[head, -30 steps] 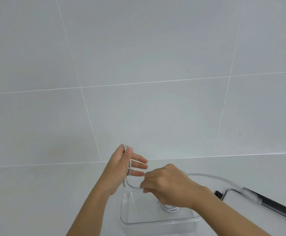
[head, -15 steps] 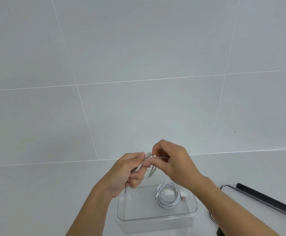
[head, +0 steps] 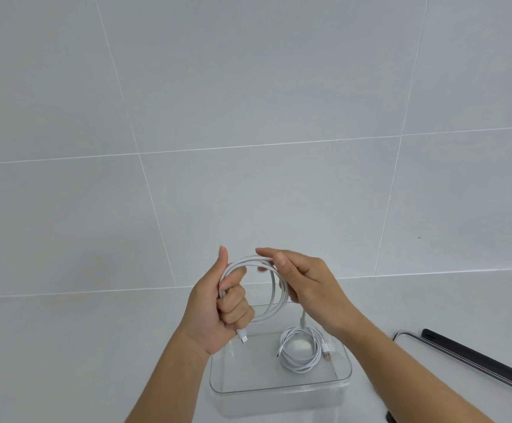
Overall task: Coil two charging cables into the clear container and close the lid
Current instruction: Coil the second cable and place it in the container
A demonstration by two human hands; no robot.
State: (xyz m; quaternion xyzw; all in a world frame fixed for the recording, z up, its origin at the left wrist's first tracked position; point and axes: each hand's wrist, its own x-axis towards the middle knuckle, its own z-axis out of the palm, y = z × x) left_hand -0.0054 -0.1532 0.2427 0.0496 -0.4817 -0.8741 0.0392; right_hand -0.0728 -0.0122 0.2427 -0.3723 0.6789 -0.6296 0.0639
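Note:
A clear rectangular container (head: 279,389) stands open on the white counter. One white charging cable (head: 300,351) lies coiled inside it at the right. Above the container I hold a second white cable (head: 274,293) in a round loop. My left hand (head: 218,309) is fisted around the loop's left side, with a plug end poking out below the fist. My right hand (head: 303,279) pinches the loop's top right between thumb and fingers, and the other plug end hangs below that hand.
The lid (head: 468,361), clear with a black strip along its edge, lies on the counter to the right of the container. A grey tiled wall rises behind the counter. A small grey object shows at the far right edge.
The loose cable that trailed toward the lid has been gathered into a full loop between my hands. Both hands have risen above the container, exposing the coiled cable inside.

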